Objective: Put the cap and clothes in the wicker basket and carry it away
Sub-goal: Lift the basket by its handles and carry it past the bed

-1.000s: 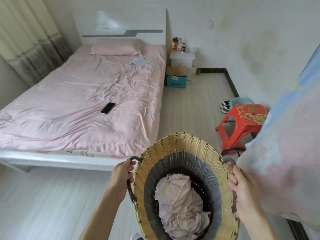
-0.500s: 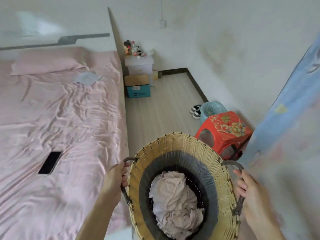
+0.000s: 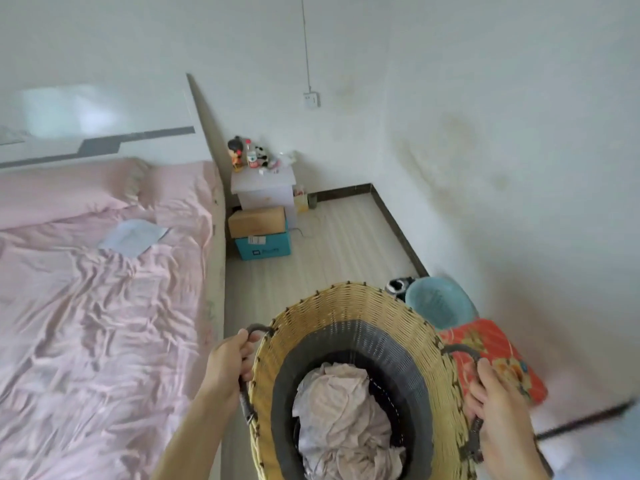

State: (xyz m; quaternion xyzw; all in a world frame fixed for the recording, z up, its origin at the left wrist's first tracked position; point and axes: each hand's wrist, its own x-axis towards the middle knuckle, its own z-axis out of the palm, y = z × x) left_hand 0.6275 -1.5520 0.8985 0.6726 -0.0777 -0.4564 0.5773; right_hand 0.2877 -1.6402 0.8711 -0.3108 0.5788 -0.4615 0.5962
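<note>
The wicker basket (image 3: pixel 349 313), straw-coloured with a dark grey band inside, is held up in front of me at the bottom centre. Crumpled pale pink clothes (image 3: pixel 341 410) fill its bottom, with a dark item partly showing beside them. I cannot make out the cap. My left hand (image 3: pixel 230 363) grips the grey left handle. My right hand (image 3: pixel 497 401) grips the grey right handle.
A bed with pink sheets (image 3: pixel 104 306) fills the left. A white nightstand (image 3: pixel 265 188) with toys stands at the far wall, cardboard and blue boxes (image 3: pixel 261 237) in front. A red stool (image 3: pixel 491 355), a teal basin (image 3: pixel 438 301) and shoes sit at the right wall.
My view has swung to the right along the bed. The phone and the blue curtain have left the frame. Both hands keep their hold on the basket handles.
</note>
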